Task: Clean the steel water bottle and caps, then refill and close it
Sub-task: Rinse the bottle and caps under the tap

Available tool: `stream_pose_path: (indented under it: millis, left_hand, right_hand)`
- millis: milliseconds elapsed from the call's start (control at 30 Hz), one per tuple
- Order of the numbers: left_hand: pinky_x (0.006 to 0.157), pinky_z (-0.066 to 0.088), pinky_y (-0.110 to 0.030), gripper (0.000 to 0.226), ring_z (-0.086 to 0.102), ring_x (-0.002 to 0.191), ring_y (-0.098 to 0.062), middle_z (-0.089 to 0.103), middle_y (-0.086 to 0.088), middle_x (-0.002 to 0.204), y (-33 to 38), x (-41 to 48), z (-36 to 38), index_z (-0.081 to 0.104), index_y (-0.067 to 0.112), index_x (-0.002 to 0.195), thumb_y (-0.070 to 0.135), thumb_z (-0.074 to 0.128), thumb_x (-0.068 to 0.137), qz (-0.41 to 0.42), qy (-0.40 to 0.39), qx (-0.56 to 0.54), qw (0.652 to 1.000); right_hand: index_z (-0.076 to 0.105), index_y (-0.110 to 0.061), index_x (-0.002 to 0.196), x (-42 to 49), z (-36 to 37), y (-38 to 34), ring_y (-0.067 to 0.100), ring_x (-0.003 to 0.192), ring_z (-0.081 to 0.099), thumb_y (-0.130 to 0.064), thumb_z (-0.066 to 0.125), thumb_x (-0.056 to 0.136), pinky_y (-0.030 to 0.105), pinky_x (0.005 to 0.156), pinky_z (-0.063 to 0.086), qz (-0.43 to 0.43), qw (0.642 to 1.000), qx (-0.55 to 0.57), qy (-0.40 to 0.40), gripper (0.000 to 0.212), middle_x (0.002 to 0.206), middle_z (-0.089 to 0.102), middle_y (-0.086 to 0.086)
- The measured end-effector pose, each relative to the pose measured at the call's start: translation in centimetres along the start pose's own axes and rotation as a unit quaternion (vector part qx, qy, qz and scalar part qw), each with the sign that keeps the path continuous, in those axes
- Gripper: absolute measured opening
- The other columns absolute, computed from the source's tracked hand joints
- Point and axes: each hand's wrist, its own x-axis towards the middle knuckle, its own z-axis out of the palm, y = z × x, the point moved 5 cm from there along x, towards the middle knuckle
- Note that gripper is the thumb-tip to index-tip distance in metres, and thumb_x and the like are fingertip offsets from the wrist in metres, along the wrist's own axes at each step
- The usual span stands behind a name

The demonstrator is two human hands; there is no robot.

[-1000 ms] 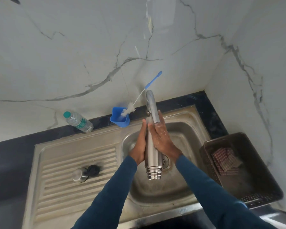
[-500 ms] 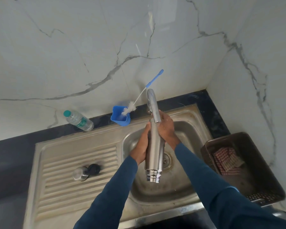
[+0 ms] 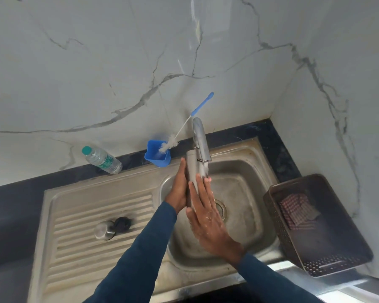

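Note:
The steel water bottle (image 3: pixel 192 168) lies lengthwise over the sink basin (image 3: pixel 245 189), its far end under the tap (image 3: pixel 200 138), where water runs onto it. My left hand (image 3: pixel 178 191) holds it from the left side, with the fingers hidden beneath it. Wet and with straight fingers, my right hand (image 3: pixel 205 215) lies flat along the top of the bottle and covers its near end. A steel cap (image 3: pixel 103 231) and a black cap (image 3: pixel 123 224) sit side by side on the ribbed drainboard (image 3: pixel 92 254).
A blue cup (image 3: pixel 157 154) with a bottle brush (image 3: pixel 184 127) stands behind the sink against the marble wall. A plastic water bottle (image 3: pixel 102 160) lies on the dark counter at the left. A brown basket (image 3: pixel 315 226) holding a checked cloth (image 3: pixel 298 209) sits right of the sink.
My right hand has slid from the bottle's far end down toward me and flattened over it, hiding the threaded neck. The bottle has shifted farther up under the tap.

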Motion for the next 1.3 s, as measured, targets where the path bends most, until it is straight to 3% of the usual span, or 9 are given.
stream_pose_path:
  millis: [267, 467, 567, 633, 700, 867, 1000, 1200, 1300]
  left_hand:
    - [0.094, 0.057, -0.039, 0.070, 0.071, 0.098, -0.021, 0.073, -0.007, 0.103, 0.2, -1.4, 1.5, 0.076, 0.015, 0.120, 0.077, 0.051, 0.098, 0.056, -0.058, 0.082, 0.993]
    - [0.098, 0.059, -0.039, 0.056, 0.075, 0.112, -0.024, 0.077, -0.014, 0.122, -1.1, -2.6, 1.8, 0.074, 0.019, 0.128, 0.061, 0.044, 0.107, 0.043, -0.042, 0.087, 0.994]
    - [0.101, 0.058, -0.050, 0.065, 0.074, 0.102, -0.034, 0.076, -0.021, 0.113, -1.6, -3.1, 1.4, 0.077, 0.010, 0.119, 0.068, 0.050, 0.103, 0.031, -0.031, 0.134, 0.990]
    - [0.097, 0.056, -0.055, 0.082, 0.068, 0.097, -0.042, 0.070, -0.030, 0.107, -1.8, -3.1, 1.2, 0.072, 0.001, 0.122, 0.077, 0.054, 0.096, 0.026, -0.045, 0.149, 0.988]
    - [0.102, 0.053, -0.060, 0.085, 0.067, 0.100, -0.043, 0.068, -0.030, 0.110, -1.9, -2.7, 0.8, 0.069, -0.001, 0.127, 0.077, 0.057, 0.095, 0.023, -0.047, 0.147, 0.988]
    - [0.090, 0.060, -0.052, 0.057, 0.075, 0.089, -0.032, 0.078, -0.019, 0.100, -1.5, -2.1, -1.1, 0.072, 0.006, 0.114, 0.056, 0.079, 0.088, 0.083, -0.031, 0.297, 0.951]
    - [0.079, 0.061, -0.029, 0.039, 0.077, 0.093, -0.020, 0.080, -0.002, 0.100, -1.3, -1.3, -1.7, 0.071, 0.018, 0.117, 0.029, 0.090, 0.084, 0.124, -0.035, 0.359, 0.924]
    - [0.076, 0.059, -0.027, 0.053, 0.074, 0.093, -0.015, 0.078, 0.002, 0.100, -0.6, 0.4, -1.5, 0.065, 0.013, 0.126, 0.012, 0.092, 0.080, 0.224, -0.001, 0.371, 0.901]
    - [0.086, 0.062, -0.037, 0.059, 0.075, 0.099, -0.018, 0.078, -0.002, 0.108, -0.3, 0.8, -0.9, 0.066, 0.019, 0.125, 0.023, 0.093, 0.073, 0.259, -0.002, 0.385, 0.886]
  right_hand:
    - [0.013, -0.004, 0.167, 3.8, -0.4, 2.3, 0.025, 0.164, -0.003, -0.036, 0.030, 0.112, 0.045, 0.133, 0.008, 0.028, 0.997, 0.065, 0.026, 0.065, 0.177, 0.003, 0.012]
    - [0.035, -0.018, 0.161, 10.2, -0.1, 7.1, 0.024, 0.150, 0.041, -0.038, 0.046, 0.110, 0.037, 0.121, 0.040, 0.202, 0.958, 0.194, 0.060, 0.056, 0.166, 0.036, 0.007]
    - [0.072, -0.016, 0.120, 12.7, -0.8, 10.5, 0.030, 0.102, 0.070, -0.048, 0.049, 0.105, 0.026, 0.090, 0.057, 0.367, 0.869, 0.326, 0.058, 0.042, 0.119, 0.073, 0.015]
    - [0.079, -0.006, 0.100, 12.7, -0.4, 11.3, 0.033, 0.080, 0.070, -0.057, 0.053, 0.099, 0.041, 0.088, 0.059, 0.437, 0.746, 0.503, 0.017, 0.057, 0.099, 0.075, 0.020]
    - [0.076, -0.002, 0.102, 12.2, -0.4, 10.4, 0.031, 0.076, 0.069, -0.049, 0.059, 0.097, 0.044, 0.084, 0.057, 0.441, 0.698, 0.563, -0.032, 0.050, 0.099, 0.073, 0.022]
    - [0.079, 0.003, 0.102, 11.3, -1.6, 8.1, 0.022, 0.082, 0.071, -0.036, 0.061, 0.085, 0.036, 0.080, 0.058, 0.362, 0.806, 0.469, -0.003, 0.046, 0.097, 0.078, 0.019]
    - [0.079, -0.014, 0.102, 10.0, -2.6, 7.0, 0.006, 0.064, 0.069, -0.022, 0.049, 0.109, 0.028, 0.066, 0.056, 0.265, 0.918, 0.295, 0.018, 0.032, 0.094, 0.081, -0.006]
    - [0.060, -0.011, 0.145, 6.5, -3.8, 4.7, 0.017, 0.140, 0.056, -0.011, 0.051, 0.110, 0.030, 0.120, 0.041, -0.006, 0.993, 0.107, 0.048, 0.037, 0.144, 0.063, 0.008]
    - [0.063, -0.011, 0.142, 6.4, -4.3, 5.5, 0.015, 0.135, 0.058, -0.017, 0.054, 0.109, 0.026, 0.120, 0.038, 0.013, 0.994, 0.090, 0.066, 0.035, 0.143, 0.065, 0.006]
